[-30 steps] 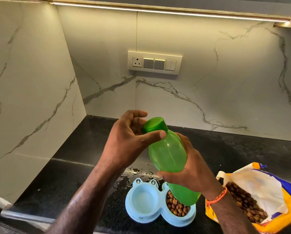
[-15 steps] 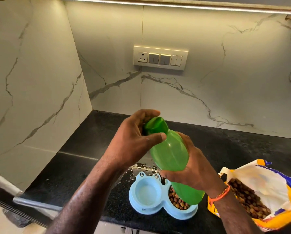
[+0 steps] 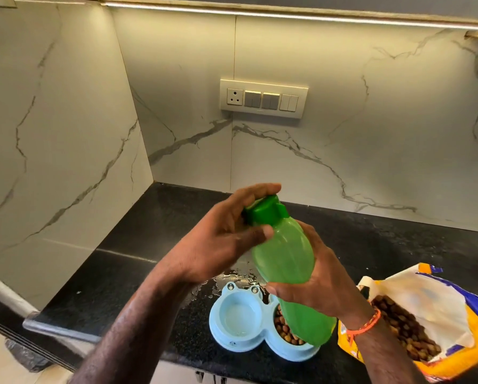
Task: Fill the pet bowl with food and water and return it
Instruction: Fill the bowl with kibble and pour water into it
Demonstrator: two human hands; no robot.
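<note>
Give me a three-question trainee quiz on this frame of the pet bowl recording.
1. True or false: the kibble lies in the right compartment of the pet bowl.
2. What does the right hand hold?
A. green bottle
B. food bag
C. a spoon
3. Fill in: the left hand has its fingers at the bottle's ____.

Key: 1 true; 2 A; 3 cap.
</note>
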